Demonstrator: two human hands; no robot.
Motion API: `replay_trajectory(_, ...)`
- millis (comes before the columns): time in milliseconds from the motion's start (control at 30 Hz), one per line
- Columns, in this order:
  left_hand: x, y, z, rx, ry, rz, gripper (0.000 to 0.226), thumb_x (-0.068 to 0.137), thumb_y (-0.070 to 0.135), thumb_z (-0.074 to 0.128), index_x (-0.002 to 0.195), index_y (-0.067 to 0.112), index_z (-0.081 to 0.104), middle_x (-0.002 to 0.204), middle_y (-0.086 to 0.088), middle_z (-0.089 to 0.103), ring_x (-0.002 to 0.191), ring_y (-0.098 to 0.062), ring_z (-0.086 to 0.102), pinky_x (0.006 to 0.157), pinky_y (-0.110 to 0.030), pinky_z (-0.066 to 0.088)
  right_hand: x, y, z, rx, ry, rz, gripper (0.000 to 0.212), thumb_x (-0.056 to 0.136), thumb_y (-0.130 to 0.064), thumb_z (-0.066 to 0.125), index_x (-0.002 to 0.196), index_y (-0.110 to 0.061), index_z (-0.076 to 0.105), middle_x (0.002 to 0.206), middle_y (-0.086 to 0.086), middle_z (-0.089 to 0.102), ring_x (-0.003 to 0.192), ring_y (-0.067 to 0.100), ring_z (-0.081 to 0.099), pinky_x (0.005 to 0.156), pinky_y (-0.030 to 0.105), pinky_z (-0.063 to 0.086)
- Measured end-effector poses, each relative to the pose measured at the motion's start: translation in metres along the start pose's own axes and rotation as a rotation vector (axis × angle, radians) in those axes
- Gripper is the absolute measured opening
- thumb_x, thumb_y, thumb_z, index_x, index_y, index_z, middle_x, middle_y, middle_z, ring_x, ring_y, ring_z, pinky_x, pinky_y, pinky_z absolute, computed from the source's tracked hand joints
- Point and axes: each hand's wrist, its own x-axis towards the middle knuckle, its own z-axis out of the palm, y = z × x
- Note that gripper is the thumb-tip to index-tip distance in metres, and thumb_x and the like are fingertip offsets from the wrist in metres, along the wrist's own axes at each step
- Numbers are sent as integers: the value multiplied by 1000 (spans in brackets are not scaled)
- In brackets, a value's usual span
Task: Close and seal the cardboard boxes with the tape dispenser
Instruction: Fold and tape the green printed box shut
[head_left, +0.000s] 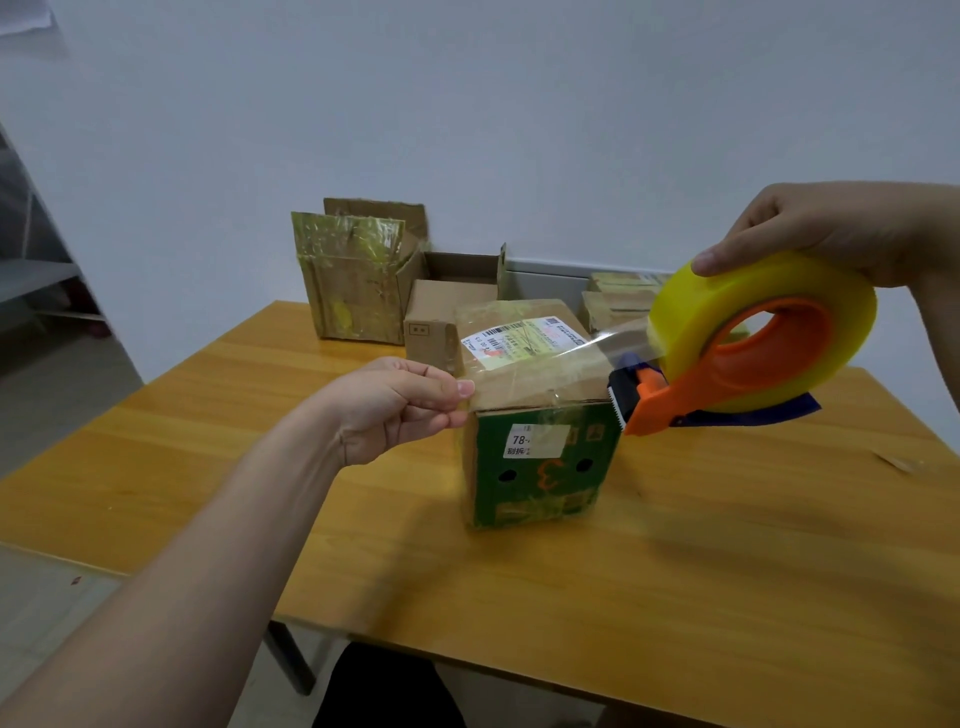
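Note:
A cardboard box (540, 457) with a green front and a white shipping label on top stands mid-table, its top flaps down. My left hand (395, 410) pinches the free end of a clear tape strip (587, 351) at the box's upper left edge. The strip stretches across the box top to the tape dispenser (748, 348), an orange frame carrying a yellow tape roll. My right hand (831, 234) grips the roll from above, holding the dispenser in the air just right of the box.
At the back of the wooden table (623, 571) stand an open taped box (353, 280) with raised flaps, a plain open box (441, 312), and more boxes (618, 301) at the back right. A white wall lies behind.

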Motion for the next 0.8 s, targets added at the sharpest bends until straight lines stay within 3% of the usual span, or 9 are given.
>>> replay_trajectory(200,-2,7,7,47,37,32,14,75,12,80,85,5,73,69,-11,71,48,-8,65,47,-15,55,-4,8,1,-46,-39,28,80,42,-77,82,70,-2,75,66,19,65,55,25,59,59,38,48)
replay_trajectory(367,-5,20,15,52,35,89,7,84,6,75,88,2,72,66,-9,70,48,-8,65,46,-14,54,-11,11,-1,-45,-23,35,57,59,-62,82,64,-6,75,64,15,65,55,22,60,60,36,48)
replay_trajectory(533,-10,29,16,77,21,122,13,75,12,79,82,3,73,66,-10,66,48,-8,62,45,-14,53,-20,18,-9,-1,-10,-1,81,49,-73,81,75,3,73,73,28,62,58,30,58,57,37,50)
replay_trajectory(667,-11,29,17,95,38,125,12,75,12,78,81,3,73,66,-10,67,48,-8,62,45,-14,52,-18,18,-8,3,-30,-15,65,53,-70,75,64,-7,73,64,15,63,54,22,59,58,34,48)
replay_trajectory(800,-7,23,19,111,55,119,8,73,13,80,71,7,77,67,-11,69,48,-7,62,47,-15,54,-11,22,-1,-18,-25,40,78,48,-74,78,74,-1,75,68,15,67,58,22,63,63,37,49)
